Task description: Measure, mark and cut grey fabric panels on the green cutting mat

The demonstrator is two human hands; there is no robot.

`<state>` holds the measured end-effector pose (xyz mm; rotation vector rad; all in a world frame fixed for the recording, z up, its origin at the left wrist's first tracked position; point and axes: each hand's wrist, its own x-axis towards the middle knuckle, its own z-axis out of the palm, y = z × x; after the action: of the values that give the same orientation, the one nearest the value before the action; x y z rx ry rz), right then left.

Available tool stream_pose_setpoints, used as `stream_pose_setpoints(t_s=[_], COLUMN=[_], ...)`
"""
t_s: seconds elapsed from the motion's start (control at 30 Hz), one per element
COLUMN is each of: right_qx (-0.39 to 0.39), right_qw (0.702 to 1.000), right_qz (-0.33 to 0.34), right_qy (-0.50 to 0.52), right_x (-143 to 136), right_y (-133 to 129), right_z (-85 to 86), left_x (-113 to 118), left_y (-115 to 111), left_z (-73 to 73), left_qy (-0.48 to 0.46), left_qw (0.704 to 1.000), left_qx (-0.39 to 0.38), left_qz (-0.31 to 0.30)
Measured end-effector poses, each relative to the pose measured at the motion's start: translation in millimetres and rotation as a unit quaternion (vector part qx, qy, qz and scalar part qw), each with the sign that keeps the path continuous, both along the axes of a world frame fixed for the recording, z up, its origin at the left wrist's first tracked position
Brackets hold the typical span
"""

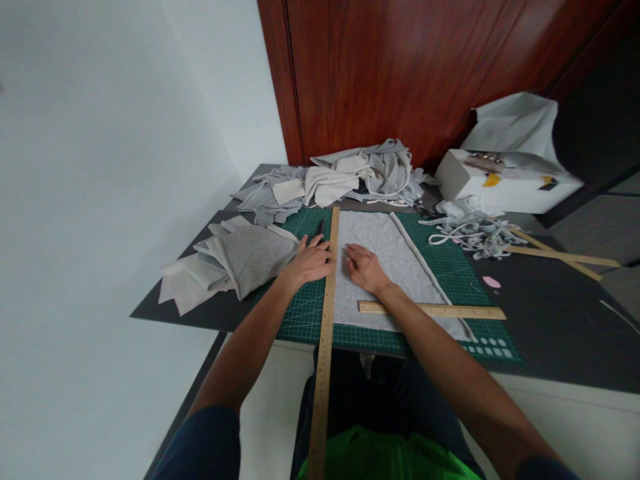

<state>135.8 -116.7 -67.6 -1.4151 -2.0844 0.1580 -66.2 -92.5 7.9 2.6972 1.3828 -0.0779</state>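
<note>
My left hand [311, 261] lies with its fingers spread at the left edge of a long wooden ruler [325, 333], touching it. That ruler runs along the left side of a light grey piece of fabric [373, 230] and sticks out past the table's front edge. On the fabric rests my right hand [364, 268], its fingers stretched out and slightly bent, just right of the ruler. A shorter wooden ruler [460, 311] lies crosswise, partly hidden by my right forearm. Beyond my left fingertips is a dark, slim tool [321, 227], perhaps a cutter. Everything sits on a green cutting mat [300, 317].
Folded grey fabric pieces [257, 257] are stacked at left. A heap of fabric [345, 177] lies along the back. Thin fabric strips [485, 233], crossed wooden sticks [565, 255] and a pink scrap [491, 282] are at right, before a white box [520, 193]. A wall stands left.
</note>
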Motion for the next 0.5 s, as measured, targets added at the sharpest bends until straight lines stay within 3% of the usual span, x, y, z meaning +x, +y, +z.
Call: stream_pose_setpoints(t_s=[0.3, 0.5], right_qx=[0.008, -0.025], right_qw=[0.999, 0.987], right_qz=[-0.032, -0.152], right_qy=[0.003, -0.037], right_x=[12.1, 43.0], right_y=[2.7, -26.3], right_z=[26.8, 40.1], left_x=[18.7, 28.8], left_y=[-5.5, -12.4], left_z=[7.0, 3.3], left_qy=[0.057, 0.083], left_qw=[0.998, 0.994], left_qx=[0.023, 0.055], left_qz=[0.021, 0.043])
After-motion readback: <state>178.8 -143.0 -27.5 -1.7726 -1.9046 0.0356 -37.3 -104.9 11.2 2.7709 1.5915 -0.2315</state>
